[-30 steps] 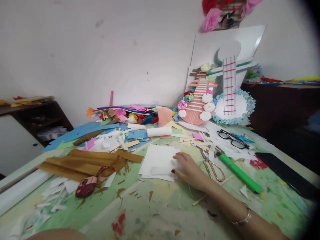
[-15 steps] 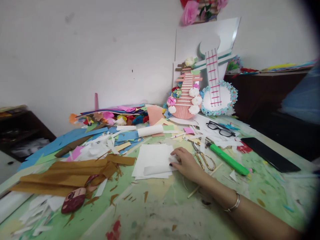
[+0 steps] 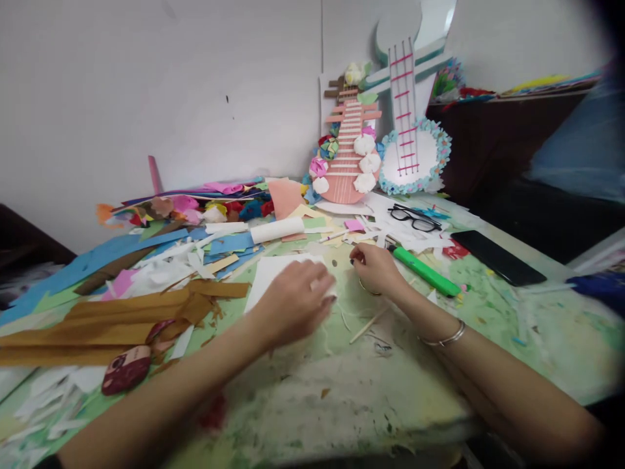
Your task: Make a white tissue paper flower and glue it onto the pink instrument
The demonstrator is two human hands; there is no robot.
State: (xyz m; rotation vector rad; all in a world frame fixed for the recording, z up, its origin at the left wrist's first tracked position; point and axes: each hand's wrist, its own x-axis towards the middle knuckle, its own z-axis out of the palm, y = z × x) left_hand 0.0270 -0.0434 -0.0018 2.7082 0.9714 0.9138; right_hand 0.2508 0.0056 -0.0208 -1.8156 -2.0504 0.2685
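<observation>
My left hand [image 3: 295,299] is over a stack of white paper sheets [image 3: 266,268], its fingers loosely stretched and slightly blurred. It hides most of the stack, and I cannot tell whether it touches the paper. To its right, my right hand [image 3: 375,268] has its fingers curled closed over the scissors. A gold handle loop [image 3: 367,286] shows below the palm; the rest of the scissors is hidden. A silver bangle [image 3: 446,335] circles the right wrist. A thin pale stick [image 3: 368,324] lies on the table below the right hand.
A green cutter [image 3: 426,270], black glasses [image 3: 415,218] and a black phone [image 3: 498,257] lie right. Brown crepe paper [image 3: 146,319], a maroon pouch-like object [image 3: 127,370] and paper scraps are left. Paper instruments [image 3: 349,153] with flowers stand behind, beside a white roll [image 3: 277,230].
My left hand has come into view over the white sheets. My right hand has left the paper and moved right onto the scissors. The view has tilted down and turned slightly right.
</observation>
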